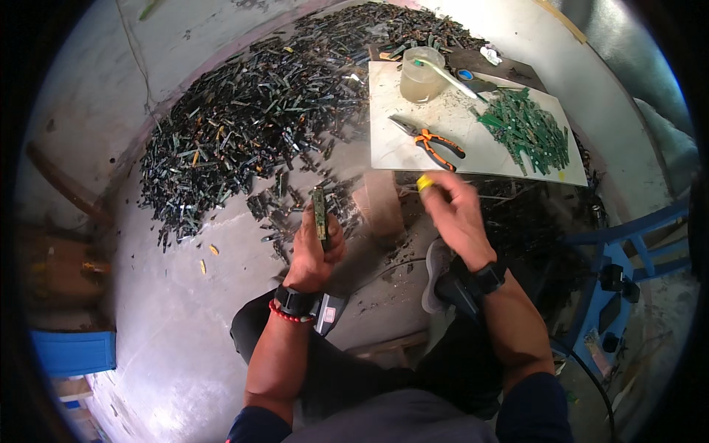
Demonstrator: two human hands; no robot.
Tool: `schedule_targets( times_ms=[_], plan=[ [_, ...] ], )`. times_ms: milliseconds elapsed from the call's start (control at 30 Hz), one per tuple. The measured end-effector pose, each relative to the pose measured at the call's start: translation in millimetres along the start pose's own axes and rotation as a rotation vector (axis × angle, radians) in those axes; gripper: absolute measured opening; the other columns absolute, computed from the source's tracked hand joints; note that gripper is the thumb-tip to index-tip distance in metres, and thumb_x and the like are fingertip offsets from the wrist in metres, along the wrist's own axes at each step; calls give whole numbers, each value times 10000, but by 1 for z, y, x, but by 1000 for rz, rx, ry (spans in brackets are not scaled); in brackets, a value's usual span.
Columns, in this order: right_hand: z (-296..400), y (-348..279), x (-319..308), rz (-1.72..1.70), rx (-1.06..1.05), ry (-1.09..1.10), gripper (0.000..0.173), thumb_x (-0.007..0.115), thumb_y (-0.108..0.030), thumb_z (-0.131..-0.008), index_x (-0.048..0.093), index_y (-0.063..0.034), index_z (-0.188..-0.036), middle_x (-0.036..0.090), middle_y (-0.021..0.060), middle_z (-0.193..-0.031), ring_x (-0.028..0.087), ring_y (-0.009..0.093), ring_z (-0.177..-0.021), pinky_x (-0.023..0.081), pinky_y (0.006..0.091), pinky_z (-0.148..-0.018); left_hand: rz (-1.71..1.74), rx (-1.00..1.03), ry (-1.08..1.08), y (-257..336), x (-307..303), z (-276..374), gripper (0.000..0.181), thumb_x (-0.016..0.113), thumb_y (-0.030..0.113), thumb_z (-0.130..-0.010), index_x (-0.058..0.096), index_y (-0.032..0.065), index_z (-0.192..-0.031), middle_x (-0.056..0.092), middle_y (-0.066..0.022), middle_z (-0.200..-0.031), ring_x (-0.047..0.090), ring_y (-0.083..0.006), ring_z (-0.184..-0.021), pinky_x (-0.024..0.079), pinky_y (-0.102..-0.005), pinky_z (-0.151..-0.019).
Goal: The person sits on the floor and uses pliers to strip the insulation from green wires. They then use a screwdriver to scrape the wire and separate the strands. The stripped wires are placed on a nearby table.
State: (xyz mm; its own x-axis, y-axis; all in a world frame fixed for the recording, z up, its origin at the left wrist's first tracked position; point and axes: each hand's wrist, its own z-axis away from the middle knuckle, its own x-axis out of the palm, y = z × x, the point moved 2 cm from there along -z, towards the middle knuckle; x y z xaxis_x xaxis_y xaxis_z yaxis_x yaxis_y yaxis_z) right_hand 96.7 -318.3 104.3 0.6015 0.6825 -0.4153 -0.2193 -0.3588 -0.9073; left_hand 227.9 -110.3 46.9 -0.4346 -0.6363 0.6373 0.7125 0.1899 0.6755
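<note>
My left hand grips a narrow dark strip that looks like a circuit board piece, held upright with its top end above the fingers. Beside it on the right, my right hand is slightly blurred, and a small yellow piece shows at its thumb and fingertip, apparently pinched there. Just beyond that hand is a white board. On the board lie pliers with orange and black handles and a pile of green circuit board strips.
A cloudy plastic cup with liquid and a white-handled brush stands on the board. A large heap of dark strips covers the floor at the far left. A blue chair is at the right, and yellow scraps lie on the floor.
</note>
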Motion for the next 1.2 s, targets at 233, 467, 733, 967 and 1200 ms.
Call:
schedule_targets(
  times_ms=[233, 467, 733, 967, 1200],
  plan=[
    [-72, 37, -61, 568, 85, 418, 347, 617, -166, -888, 621, -122, -1233, 676, 171, -1073, 641, 363, -971, 500, 439, -818, -114, -100, -165, -5, 31, 11, 570, 321, 613, -996, 398, 123, -714, 325, 23, -571, 247, -86, -468, 214, -249, -444],
    [-91, 61, -60, 671, 5, 481, 320, 645, -133, -863, 653, -64, -1175, 675, 188, -1076, 646, 356, -963, 508, 429, -832, -49, -145, -178, -6, 30, 3, 584, 323, 609, -997, 404, 117, -693, 330, 20, -566, 243, -97, -450, 207, -253, -436],
    [-22, -32, 16, 188, -512, -77, 324, 695, -110, -817, 633, -29, -1124, 665, 159, -1099, 647, 312, -1001, 523, 379, -868, -35, -115, -208, -12, 26, 5, 562, 321, 564, -1014, 449, 113, -705, 355, 16, -572, 261, -97, -449, 201, -249, -423],
    [-14, -23, 53, 99, -562, -406, 476, 767, -177, -783, 598, -30, -1202, 638, 159, -1131, 633, 351, -1009, 519, 378, -853, -26, -133, -111, -17, 28, 9, 427, 356, 499, -1031, 509, 126, -892, 428, 30, -694, 332, -79, -557, 227, -219, -463],
    [-19, -28, 48, 142, -550, -477, 398, 765, -177, -782, 625, -36, -1127, 648, 149, -1091, 643, 355, -948, 527, 381, -795, 205, -275, -250, -24, 21, 6, 454, 333, 507, -1031, 509, 124, -864, 411, 30, -664, 317, -80, -530, 227, -224, -449]
  ],
)
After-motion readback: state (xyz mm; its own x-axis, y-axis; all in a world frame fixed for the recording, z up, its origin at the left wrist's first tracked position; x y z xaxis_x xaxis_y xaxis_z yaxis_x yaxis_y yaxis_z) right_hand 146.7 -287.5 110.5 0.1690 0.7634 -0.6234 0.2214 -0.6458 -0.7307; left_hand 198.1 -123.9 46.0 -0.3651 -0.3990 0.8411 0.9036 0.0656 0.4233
